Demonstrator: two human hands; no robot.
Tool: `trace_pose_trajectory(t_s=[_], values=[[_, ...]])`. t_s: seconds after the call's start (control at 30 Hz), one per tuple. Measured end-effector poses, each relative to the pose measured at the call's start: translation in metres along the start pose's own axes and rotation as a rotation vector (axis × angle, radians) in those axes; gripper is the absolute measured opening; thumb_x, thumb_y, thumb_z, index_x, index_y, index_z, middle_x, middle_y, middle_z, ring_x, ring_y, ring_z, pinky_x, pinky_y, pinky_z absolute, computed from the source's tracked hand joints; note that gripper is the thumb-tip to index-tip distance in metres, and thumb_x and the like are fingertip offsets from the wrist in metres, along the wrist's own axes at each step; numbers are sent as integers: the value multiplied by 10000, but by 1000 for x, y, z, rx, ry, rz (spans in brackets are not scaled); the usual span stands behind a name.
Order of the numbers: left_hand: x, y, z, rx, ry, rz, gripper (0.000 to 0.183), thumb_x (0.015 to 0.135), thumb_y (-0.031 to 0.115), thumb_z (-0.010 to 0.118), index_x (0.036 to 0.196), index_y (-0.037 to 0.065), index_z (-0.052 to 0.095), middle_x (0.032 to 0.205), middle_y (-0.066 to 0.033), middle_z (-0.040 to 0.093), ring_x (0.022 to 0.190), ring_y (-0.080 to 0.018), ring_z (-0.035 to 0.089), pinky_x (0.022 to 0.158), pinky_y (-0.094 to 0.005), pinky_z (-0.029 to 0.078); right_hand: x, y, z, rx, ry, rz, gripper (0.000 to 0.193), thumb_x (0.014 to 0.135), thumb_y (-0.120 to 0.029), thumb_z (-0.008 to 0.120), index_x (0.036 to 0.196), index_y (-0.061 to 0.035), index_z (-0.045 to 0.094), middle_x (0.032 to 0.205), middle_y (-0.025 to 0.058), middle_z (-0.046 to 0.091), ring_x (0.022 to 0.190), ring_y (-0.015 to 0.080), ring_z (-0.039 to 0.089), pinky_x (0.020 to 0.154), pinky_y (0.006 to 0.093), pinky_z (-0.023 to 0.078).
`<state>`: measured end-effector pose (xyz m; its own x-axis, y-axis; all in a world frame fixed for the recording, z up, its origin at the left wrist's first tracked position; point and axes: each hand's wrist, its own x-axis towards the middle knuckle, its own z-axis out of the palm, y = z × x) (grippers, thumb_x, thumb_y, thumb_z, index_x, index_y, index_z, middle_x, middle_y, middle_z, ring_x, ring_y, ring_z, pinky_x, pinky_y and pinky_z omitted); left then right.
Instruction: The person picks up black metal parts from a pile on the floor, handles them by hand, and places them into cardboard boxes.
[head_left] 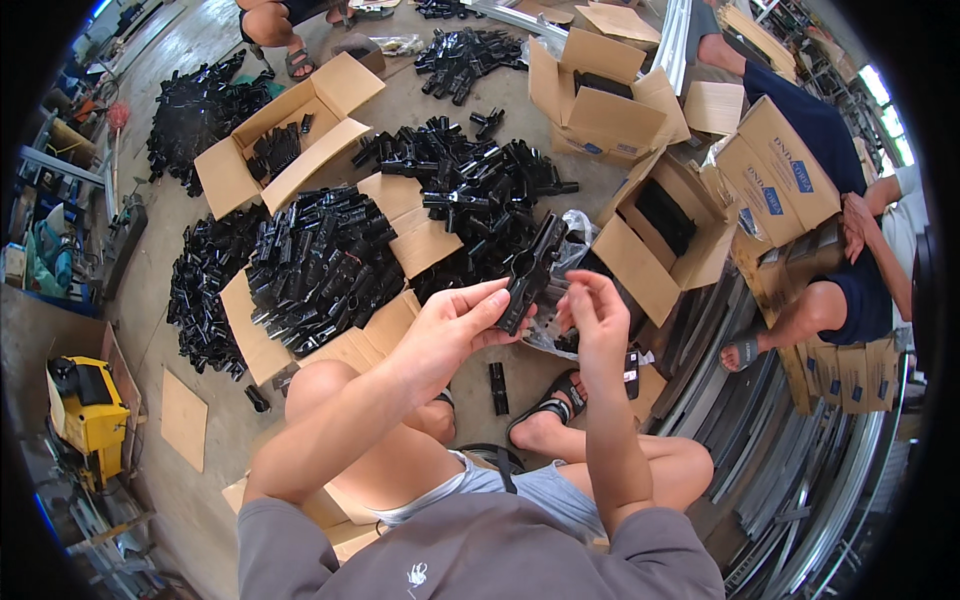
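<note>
"Grey shirt [490, 550], one, lower edge of the frame: we enter that as nearest the camera. Next, the hands?"

"Left hand [455, 320], centre of the frame: thumb and fingers closed on a black clamp-like part [533, 270], held tilted, its upper end leaning right. Right hand [597, 312], just right of it: fingers bent, thumb drawn in toward them. Whether it grips anything or touches the part, we cannot tell."

"Do we have loose stock?"

"We do. One short black tube [498, 388] on the floor, below the hands. One heap of black parts [330, 265], left of centre, with cardboard flaps at its edges. One pile of black pieces [487, 180], above the held part."

"Containers?"

"Open carton [222, 178], upper left, some black pieces inside. Open box [640, 265], right of centre, dark contents."

"And at the sides?"

"Yellow machine [95, 415], lower left. Long metal lengths [745, 470], lower right. Co-worker's hand [857, 225], right side, beside a printed carton [780, 175]."
</note>
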<state>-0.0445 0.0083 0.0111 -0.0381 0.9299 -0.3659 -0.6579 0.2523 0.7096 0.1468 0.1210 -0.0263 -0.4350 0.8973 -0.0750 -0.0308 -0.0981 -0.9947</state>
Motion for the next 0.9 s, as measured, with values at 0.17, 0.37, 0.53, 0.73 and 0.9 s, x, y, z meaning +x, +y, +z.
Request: trace_pose_trajectory(t_s=[0.17,0.37,0.53,0.73,0.9], values=[[2,-5,1,93,58,16,440,1086,227,610,1456,-8,574,1242,-74,728,1067,-119,697,945,-307,583,-14,-12,35,-173,10,-321,127,906,8,777,1016,13,715,937,76,711,772,143,681,682,276,546],[-2,0,13,275,206,35,478,1057,237,660,1454,-6,550,1164,-66,745,979,-90,701,717,-224,528,-13,-11,42,-583,45,-502,103,938,-21,722,1014,1,656,901,129,642,773,271,648,693,368,513],[0,-4,15,232,266,32,403,1036,165,684,1361,-33,551,1158,-120,733,1011,-127,700,856,-292,590,-12,-1,45,-592,90,-552,102,936,-17,708,994,-12,625,881,150,610,800,353,617,700,443,489],[2,-5,-2,-35,222,79,360,1027,123,685,1332,-26,565,1197,-151,726,1047,-200,723,915,-339,596,7,34,10,-462,225,-377,257,1069,-248,602,1020,-12,693,888,165,680,754,297,684,702,397,527],[5,7,0,-115,213,186,362,1036,114,666,1344,-30,542,1245,-194,704,1092,-234,716,973,-374,593,51,191,-119,-1119,54,225,248,946,-245,663,1060,-57,778,1019,215,765,997,407,736,894,486,564]])
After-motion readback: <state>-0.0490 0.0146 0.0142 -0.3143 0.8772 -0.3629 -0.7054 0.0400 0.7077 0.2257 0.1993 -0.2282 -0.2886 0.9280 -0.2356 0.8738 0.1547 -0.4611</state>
